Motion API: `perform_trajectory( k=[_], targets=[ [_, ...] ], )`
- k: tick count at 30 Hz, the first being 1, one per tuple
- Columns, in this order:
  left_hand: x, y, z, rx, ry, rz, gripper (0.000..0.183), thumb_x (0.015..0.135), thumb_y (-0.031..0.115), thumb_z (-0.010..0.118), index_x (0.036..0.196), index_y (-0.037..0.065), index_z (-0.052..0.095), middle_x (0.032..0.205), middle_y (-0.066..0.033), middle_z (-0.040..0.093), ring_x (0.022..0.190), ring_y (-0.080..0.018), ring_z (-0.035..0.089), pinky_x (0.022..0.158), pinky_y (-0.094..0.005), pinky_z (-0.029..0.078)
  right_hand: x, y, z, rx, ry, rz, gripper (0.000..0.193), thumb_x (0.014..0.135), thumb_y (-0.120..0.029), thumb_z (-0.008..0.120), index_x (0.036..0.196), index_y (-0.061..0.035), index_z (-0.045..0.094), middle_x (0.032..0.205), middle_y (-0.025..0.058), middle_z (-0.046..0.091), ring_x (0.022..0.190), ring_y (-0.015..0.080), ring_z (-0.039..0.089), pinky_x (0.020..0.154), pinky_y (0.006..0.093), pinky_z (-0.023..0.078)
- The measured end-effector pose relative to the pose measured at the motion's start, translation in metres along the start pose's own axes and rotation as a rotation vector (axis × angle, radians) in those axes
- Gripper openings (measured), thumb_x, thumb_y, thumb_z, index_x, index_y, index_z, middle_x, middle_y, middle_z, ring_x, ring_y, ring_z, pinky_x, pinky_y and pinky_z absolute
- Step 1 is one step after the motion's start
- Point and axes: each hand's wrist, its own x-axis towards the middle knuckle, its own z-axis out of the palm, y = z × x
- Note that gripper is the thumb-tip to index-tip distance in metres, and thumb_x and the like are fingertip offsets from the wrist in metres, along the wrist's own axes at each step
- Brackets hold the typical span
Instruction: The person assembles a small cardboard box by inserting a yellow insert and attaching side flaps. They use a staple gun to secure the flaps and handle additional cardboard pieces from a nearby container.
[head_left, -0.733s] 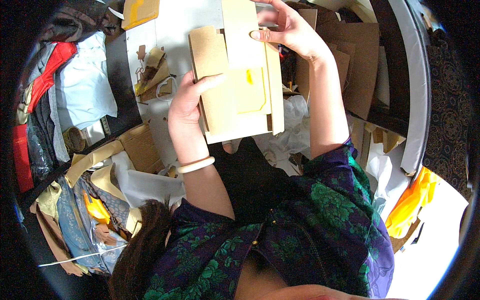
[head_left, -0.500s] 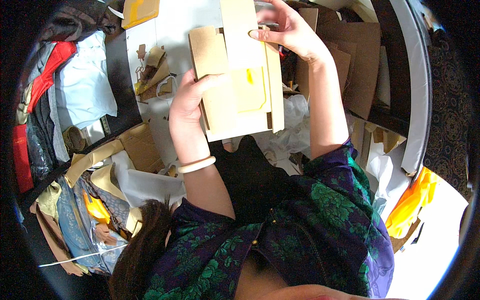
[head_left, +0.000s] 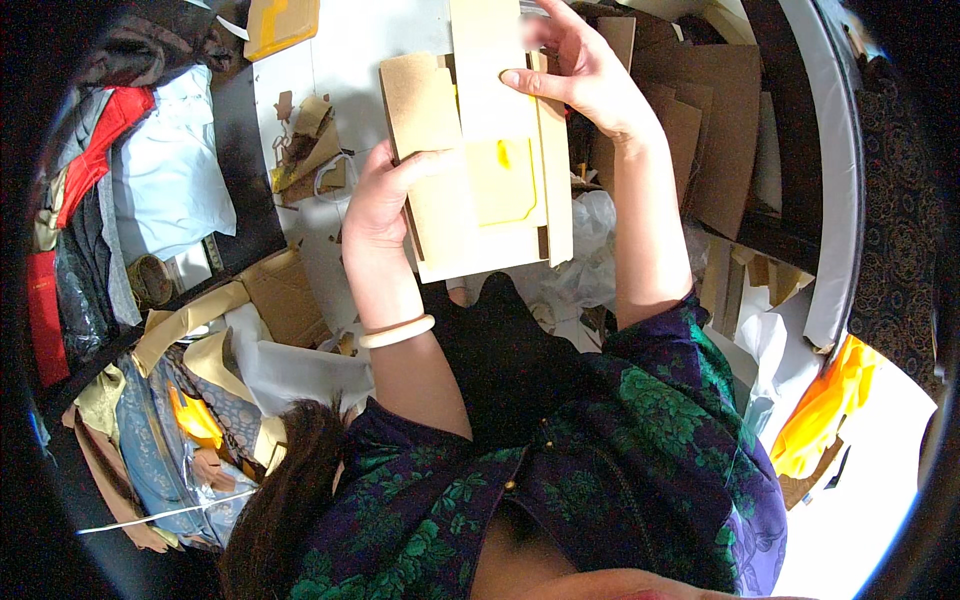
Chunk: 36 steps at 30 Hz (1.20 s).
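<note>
A tan cardboard box [head_left: 425, 105] is held up above my lap. It looks partly folded, with raised side panels, and a long pale flap [head_left: 487, 50] runs up past the top edge of the picture. Its recessed middle shows a thin yellow outline and a small yellow mark. My left hand [head_left: 380, 200] grips the left side panel, thumb laid across the front and fingers behind. At the upper right, my right hand [head_left: 580, 75] has its thumb on the flap's right edge. The other fingertips of that hand are blurred beside the flap.
Flat cardboard sheets [head_left: 700, 140] lean at the right. Cardboard scraps [head_left: 310, 150] lie on the white surface at the left. Clothes and a pale blue bag [head_left: 170, 170] are piled farther left, above a box of fabrics [head_left: 150, 420]. Yellow cloth [head_left: 825, 405] hangs at lower right.
The box has shifted very slightly to the right. My right thumb has slid a little lower along the flap's edge, and its other fingers have moved. My left hand keeps its hold.
</note>
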Motion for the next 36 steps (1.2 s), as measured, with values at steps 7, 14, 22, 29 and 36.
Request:
perform_trajectory(
  k=[7, 14, 22, 29, 36],
  targets=[
    [0.003, -0.001, -0.002, 0.069, -0.016, -0.034, 0.054, 0.078, 0.009, 0.074, 0.127, -0.004, 0.059, 0.115, -0.0124, 0.069, 0.102, -0.0224, 0.068, 0.092, -0.0347, 0.054, 0.010, 0.012, 0.002, 0.339, 0.158, -0.038, 0.072, 0.088, 0.004, 0.069, 0.151, -0.0023, 0.036, 0.110, 0.0056, 0.063, 0.095, 0.0125, 0.061, 0.089, 0.0277, 0.052],
    [0.000, 0.003, 0.000, 0.020, 0.038, -0.012, 0.047, 0.075, 0.011, 0.078, 0.118, -0.003, 0.063, 0.104, -0.0108, 0.070, 0.093, -0.0200, 0.069, 0.084, -0.0324, 0.055, 0.026, 0.040, -0.032, 1.042, 0.426, 0.025, 0.022, 0.099, -0.014, 0.060, 0.115, -0.0009, 0.063, 0.101, 0.0088, 0.070, 0.099, 0.0212, 0.067, 0.088, 0.0369, 0.056],
    [0.006, -0.005, -0.012, -0.129, 0.039, 0.004, 0.054, 0.076, 0.010, 0.075, 0.126, -0.003, 0.058, 0.113, -0.0128, 0.068, 0.101, -0.0236, 0.068, 0.089, -0.0358, 0.055, -0.006, 0.123, -0.074, -0.265, 1.125, 0.254, 0.050, 0.099, -0.022, 0.060, 0.141, 0.0022, 0.047, 0.124, 0.0164, 0.064, 0.122, 0.0293, 0.058, 0.106, 0.0409, 0.047],
    [0.005, -0.003, -0.009, -0.022, 0.042, 0.012, 0.057, 0.079, 0.009, 0.072, 0.132, 0.000, 0.055, 0.119, -0.0119, 0.067, 0.106, -0.0254, 0.067, 0.093, -0.0379, 0.055, -0.078, 0.046, 0.038, -0.257, 0.552, 0.185, 0.026, 0.094, -0.032, 0.072, 0.094, -0.0060, 0.069, 0.087, -0.0027, 0.066, 0.080, 0.0043, 0.056, 0.075, 0.0211, 0.046],
    [0.003, -0.001, -0.001, 0.041, 0.033, 0.015, 0.055, 0.079, 0.011, 0.073, 0.130, 0.000, 0.057, 0.118, -0.0111, 0.067, 0.104, -0.0245, 0.068, 0.093, -0.0373, 0.055, -0.077, 0.030, 0.040, -0.084, 0.808, -0.014, 0.020, 0.091, -0.019, 0.077, 0.085, -0.0011, 0.070, 0.067, -0.0073, 0.058, 0.060, 0.0010, 0.047, 0.055, 0.0184, 0.037]
  ],
)
